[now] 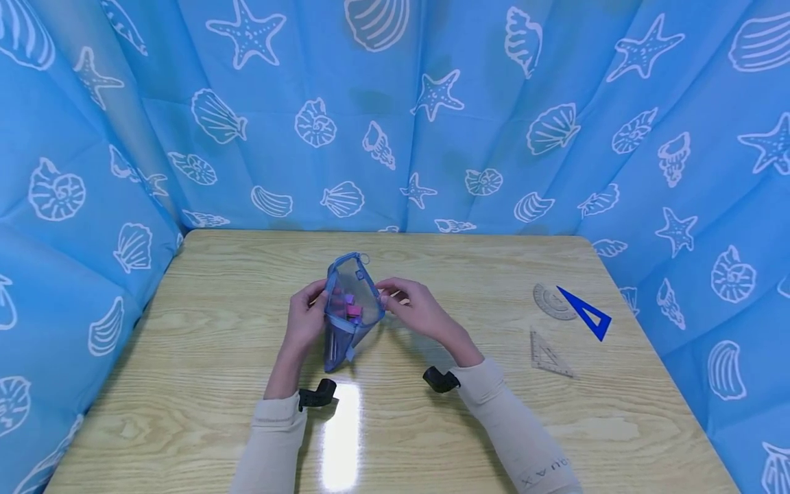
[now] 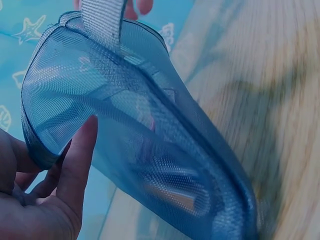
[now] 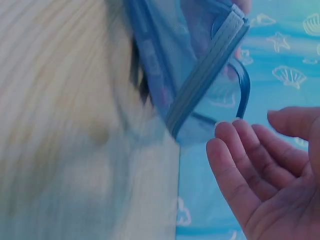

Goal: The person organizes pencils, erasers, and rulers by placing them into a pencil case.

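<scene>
A blue mesh zip pouch point(image 1: 345, 329) is held up over the table with its mouth spread wide. Pink blocks point(image 1: 353, 311) lie inside, and a slim pale stick shape point(image 2: 172, 196) shows through the mesh. My left hand point(image 1: 306, 315) pinches the pouch's left rim between thumb and fingers, as the left wrist view shows. On the other side is my right hand point(image 1: 416, 307), its fingertips right at the rim. In the right wrist view its fingers point(image 3: 250, 165) are loosely extended and the thumb stands apart from them.
On the right of the wooden table point(image 1: 216, 288) lie a clear protractor point(image 1: 549, 302), a blue set square point(image 1: 580, 310) and a clear set square point(image 1: 546, 357). A blue shell-patterned curtain point(image 1: 382, 82) hangs behind and at both sides.
</scene>
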Tool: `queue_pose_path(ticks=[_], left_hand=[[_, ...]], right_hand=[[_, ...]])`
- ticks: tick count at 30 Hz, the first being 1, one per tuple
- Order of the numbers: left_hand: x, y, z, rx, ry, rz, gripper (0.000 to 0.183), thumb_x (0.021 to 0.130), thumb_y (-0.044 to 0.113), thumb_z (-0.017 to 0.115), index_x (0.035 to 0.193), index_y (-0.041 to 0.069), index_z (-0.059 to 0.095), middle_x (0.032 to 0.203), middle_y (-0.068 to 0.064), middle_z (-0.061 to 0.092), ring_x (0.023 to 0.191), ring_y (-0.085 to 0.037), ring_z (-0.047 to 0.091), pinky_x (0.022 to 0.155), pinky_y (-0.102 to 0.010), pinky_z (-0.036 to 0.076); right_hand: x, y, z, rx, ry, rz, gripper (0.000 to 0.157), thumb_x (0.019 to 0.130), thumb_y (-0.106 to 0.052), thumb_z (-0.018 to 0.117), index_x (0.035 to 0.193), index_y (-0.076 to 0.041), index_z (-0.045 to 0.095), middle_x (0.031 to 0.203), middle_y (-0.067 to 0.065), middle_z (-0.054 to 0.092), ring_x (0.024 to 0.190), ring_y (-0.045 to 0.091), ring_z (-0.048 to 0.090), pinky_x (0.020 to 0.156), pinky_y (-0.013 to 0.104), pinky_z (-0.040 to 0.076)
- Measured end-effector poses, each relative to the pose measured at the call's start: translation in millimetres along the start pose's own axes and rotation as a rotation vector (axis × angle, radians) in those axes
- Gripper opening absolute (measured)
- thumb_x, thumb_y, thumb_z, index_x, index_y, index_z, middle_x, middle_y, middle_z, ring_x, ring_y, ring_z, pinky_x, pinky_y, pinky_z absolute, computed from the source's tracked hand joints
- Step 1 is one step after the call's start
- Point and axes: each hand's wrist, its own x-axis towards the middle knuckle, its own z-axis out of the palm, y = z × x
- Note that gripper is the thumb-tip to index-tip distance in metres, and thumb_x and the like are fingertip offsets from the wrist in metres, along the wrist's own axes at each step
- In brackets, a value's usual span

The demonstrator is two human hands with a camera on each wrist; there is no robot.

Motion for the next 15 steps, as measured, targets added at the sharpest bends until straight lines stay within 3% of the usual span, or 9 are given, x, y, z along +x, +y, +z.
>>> queue_pose_path(ticks=[6,15], left_hand=[[1.5,-1.0,0.0,0.025,-0.009,0.004,0.033,0.107,0.001,0.041,0.133,-0.006,0.060,0.121,-0.030,0.064,0.083,-0.006,0.066,0.066,-0.019,0.054],[-1.3,-2.3,1.6,0.066,-0.012,-0.011,0.033,0.107,0.002,0.040,0.134,-0.006,0.059,0.121,-0.029,0.063,0.082,-0.009,0.061,0.064,-0.019,0.051]], right_hand=[[-29,12,-17.0,-0.030,-0.010,0.014,0.038,0.105,-0.012,0.053,0.140,0.003,0.055,0.123,0.021,0.066,0.110,0.028,0.065,0.096,0.044,0.054],[-67,26,-40.1,-0.072,0.046,0.037,0.038,0.105,-0.011,0.055,0.140,0.001,0.055,0.122,0.022,0.065,0.108,0.028,0.064,0.094,0.047,0.054]])
